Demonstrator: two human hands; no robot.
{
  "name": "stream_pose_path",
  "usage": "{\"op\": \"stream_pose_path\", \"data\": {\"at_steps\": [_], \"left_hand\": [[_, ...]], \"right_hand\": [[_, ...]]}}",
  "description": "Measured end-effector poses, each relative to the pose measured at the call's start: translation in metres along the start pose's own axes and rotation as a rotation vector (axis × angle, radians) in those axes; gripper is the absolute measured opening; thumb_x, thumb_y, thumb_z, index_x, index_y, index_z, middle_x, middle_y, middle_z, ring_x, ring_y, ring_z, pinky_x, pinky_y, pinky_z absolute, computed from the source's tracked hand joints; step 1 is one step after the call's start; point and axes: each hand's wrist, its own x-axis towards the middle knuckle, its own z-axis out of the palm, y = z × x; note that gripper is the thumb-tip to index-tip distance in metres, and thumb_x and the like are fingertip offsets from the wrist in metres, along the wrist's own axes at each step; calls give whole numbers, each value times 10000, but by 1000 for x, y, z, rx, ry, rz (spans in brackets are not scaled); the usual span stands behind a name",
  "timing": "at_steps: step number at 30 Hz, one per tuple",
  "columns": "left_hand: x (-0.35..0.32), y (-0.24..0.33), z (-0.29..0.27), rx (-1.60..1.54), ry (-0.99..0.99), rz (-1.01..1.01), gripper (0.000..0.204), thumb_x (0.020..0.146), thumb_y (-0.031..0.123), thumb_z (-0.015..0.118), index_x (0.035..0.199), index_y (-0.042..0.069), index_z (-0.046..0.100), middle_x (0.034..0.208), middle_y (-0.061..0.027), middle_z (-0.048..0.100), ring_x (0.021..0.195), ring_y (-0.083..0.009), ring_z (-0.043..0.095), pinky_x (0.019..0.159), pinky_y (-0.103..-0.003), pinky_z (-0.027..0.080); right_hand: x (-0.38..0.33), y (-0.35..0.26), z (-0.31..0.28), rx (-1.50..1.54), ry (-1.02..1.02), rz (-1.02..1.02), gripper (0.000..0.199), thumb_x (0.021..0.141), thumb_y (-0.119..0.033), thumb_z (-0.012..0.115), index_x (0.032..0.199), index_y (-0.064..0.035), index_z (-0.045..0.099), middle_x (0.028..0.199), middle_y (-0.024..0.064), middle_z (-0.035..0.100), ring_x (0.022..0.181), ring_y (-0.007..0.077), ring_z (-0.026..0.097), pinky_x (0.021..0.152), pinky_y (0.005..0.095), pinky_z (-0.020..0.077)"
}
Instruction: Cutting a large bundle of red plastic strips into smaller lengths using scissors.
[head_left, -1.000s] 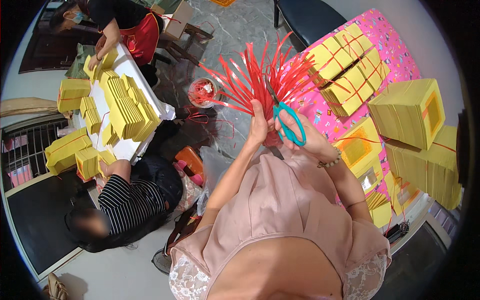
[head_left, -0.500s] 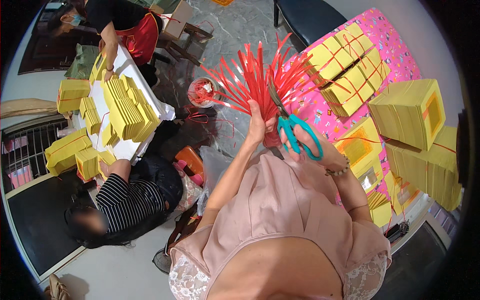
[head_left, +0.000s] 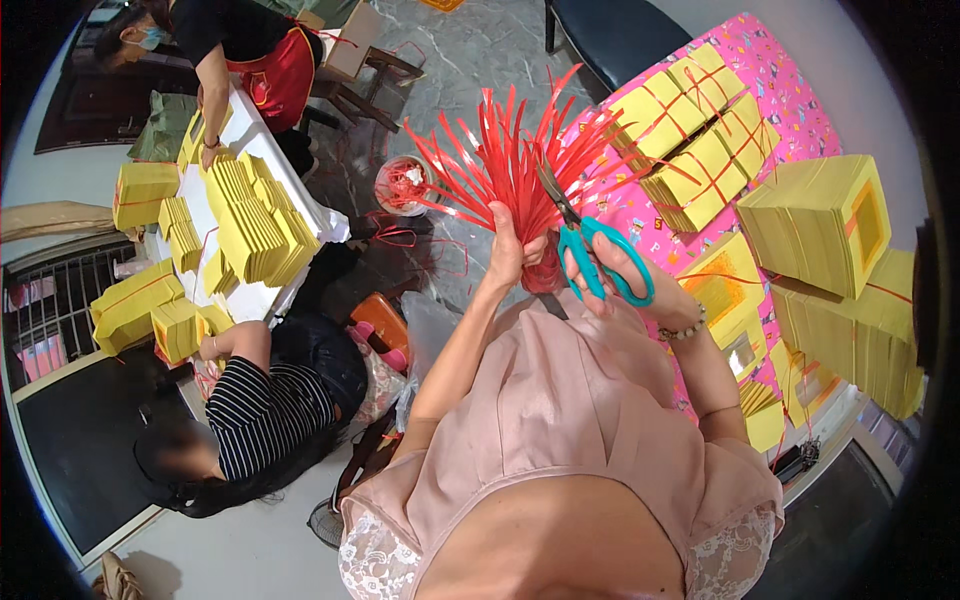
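A bundle of red plastic strips (head_left: 512, 165) fans out upward in front of me. My left hand (head_left: 512, 250) is closed around its lower part, thumb pointing up along the strips. In my right hand (head_left: 600, 270) are scissors with teal handles (head_left: 634, 272), my fingers through the loops. Their dark blades (head_left: 555, 193) lie against the right side of the bundle, slightly parted. Whether a strip sits between the blades I cannot make out. Below my left hand the gathered end of the bundle hangs toward my pink dress.
On my right, a pink patterned table (head_left: 640, 215) carries yellow paper stacks (head_left: 690, 120) tied with red strips. A white bucket (head_left: 400, 185) of red scraps stands on the floor. At left, two people handle yellow paper stacks (head_left: 250, 215) on a white table (head_left: 325, 222).
My right hand and the scissors have shifted slightly right and down, and the handles look a little wider apart. The seated person at left has leaned and moved an arm.
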Motion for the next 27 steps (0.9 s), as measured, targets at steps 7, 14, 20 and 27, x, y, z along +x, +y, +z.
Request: {"op": "stream_pose_path", "data": {"at_steps": [7,14,20,27], "left_hand": [[0,-6,-5,-22,-4,16,882,724,835,128,811,60,541,457,89,255,364,-32,186,354,-208,149],[0,-7,-5,5,59,-10,827,730,832,120,650,98,494,455,77,263,371,-53,215,369,-224,146],[-2,-8,-5,67,40,-4,743,742,823,131,539,142,344,466,67,271,384,-63,238,392,-236,163],[-2,-11,-8,231,64,72,755,762,807,138,582,121,397,500,47,327,432,-64,300,418,-234,205]], "right_hand": [[5,0,-3,-34,-57,-23,522,929,-532,329,955,-57,545,673,-9,495,475,37,456,449,174,341],[12,9,-8,-10,-35,74,543,902,-591,333,871,-79,513,656,-19,477,475,36,473,438,171,360],[17,7,-4,19,78,49,490,941,-507,314,881,-57,499,599,6,488,461,60,482,392,177,356],[21,7,-5,155,94,70,514,921,-536,341,876,-51,503,675,12,492,467,81,504,396,203,417]]}}
